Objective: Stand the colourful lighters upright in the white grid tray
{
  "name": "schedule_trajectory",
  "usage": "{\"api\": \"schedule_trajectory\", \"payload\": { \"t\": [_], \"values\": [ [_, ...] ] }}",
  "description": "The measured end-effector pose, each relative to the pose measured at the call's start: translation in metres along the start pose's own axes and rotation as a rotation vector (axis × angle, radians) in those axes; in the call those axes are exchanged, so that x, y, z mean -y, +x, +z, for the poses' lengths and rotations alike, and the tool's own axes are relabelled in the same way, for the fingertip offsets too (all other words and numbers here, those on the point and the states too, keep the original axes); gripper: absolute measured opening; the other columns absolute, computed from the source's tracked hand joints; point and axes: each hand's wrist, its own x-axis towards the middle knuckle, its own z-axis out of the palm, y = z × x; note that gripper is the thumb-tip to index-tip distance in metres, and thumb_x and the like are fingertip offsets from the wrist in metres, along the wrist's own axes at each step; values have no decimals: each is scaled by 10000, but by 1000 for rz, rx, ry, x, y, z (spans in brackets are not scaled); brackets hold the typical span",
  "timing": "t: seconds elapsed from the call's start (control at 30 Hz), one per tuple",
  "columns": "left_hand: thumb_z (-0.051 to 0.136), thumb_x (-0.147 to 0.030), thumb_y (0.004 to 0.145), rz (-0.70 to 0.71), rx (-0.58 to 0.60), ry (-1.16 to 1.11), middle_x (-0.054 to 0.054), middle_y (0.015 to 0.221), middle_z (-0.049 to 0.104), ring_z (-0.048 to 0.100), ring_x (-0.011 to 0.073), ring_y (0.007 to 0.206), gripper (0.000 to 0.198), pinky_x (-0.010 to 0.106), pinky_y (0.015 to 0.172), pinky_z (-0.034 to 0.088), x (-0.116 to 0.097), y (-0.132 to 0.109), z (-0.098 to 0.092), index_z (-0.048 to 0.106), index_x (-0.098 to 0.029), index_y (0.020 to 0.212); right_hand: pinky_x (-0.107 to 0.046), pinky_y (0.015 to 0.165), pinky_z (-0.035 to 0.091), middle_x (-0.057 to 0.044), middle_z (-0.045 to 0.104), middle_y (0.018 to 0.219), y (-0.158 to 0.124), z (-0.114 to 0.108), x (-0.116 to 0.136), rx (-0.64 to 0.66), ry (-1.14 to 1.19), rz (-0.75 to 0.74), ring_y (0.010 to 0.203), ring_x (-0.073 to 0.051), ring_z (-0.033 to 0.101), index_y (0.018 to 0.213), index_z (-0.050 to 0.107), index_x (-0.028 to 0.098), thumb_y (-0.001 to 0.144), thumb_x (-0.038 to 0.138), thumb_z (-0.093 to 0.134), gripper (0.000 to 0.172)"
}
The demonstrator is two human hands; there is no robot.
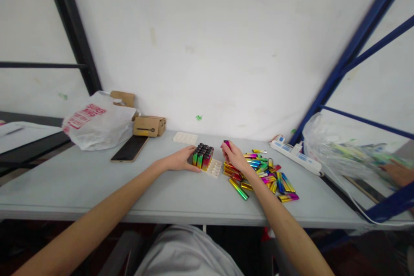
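A cluster of upright lighters (203,155) with black tops and shiny rainbow bodies stands in a white tray with holes (214,167). My left hand (181,158) grips the tray's left end, thumb along the near side and fingertips behind the lighters. The tray's right part shows bare holes. Just right of it, above the table, my right hand (233,156) is closed on a single lighter (227,142), whose magenta end pokes up between the fingers. Under and beside my right forearm lies a loose heap of metallic coloured lighters (258,172).
Another white tray (185,138) lies by the wall. To the left are a phone (130,148), a cardboard box (149,126) and a white plastic bag (100,120). A power strip (296,155) and blue frame (343,67) bound the right side.
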Motion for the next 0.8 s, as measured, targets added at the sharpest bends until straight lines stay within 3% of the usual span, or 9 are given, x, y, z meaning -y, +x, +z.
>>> {"api": "schedule_trajectory", "payload": {
  "t": [0.1, 0.2, 0.33, 0.5, 0.8],
  "values": [
    [887, -644, 707, 4, -16, -17, 123, 1413, 662, 592, 366, 1323, 855, 444, 1193, 427, 0, 0, 1, 643, -185, 1387, -345, 799, 494, -45, 626, 861, -5, 1, 7, 27, -234, -172, 835, -218, 579, 836, 568, 254, 1036, 624, 485, 428],
    [893, -639, 702, 18, -18, -18, 134, 1405, 666, 605, 364, 1309, 864, 449, 1188, 434, 0, 1, 1, 646, -167, 1381, -372, 893, 466, -71, 623, 868, -6, 4, 12, 7, -420, -288, 878, -237, 574, 780, 559, 249, 1054, 580, 502, 433],
    [891, -626, 712, 30, -19, -17, 142, 1407, 660, 602, 365, 1306, 875, 465, 1185, 435, 0, 1, 0, 627, -162, 1406, -338, 762, 424, -44, 627, 761, -2, 8, 10, 18, -491, -262, 720, -219, 564, 820, 559, 248, 1081, 564, 476, 418],
    [881, -615, 733, 32, -6, -2, 154, 1395, 653, 594, 364, 1309, 857, 460, 1186, 429, 1, 1, 1, 623, -149, 1405, -312, 715, 401, -46, 675, 755, 3, 6, 2, 54, -572, -220, 689, -210, 589, 863, 612, 230, 1077, 532, 520, 382],
    [874, -635, 730, 31, -2, 1, 154, 1375, 652, 604, 360, 1284, 825, 455, 1172, 448, 3, 1, 1, 647, -158, 1363, -330, 838, 456, -119, 750, 970, -2, 6, 5, 170, -675, -259, 914, -257, 675, 956, 681, 209, 1025, 377, 670, 182]
  ]
}}
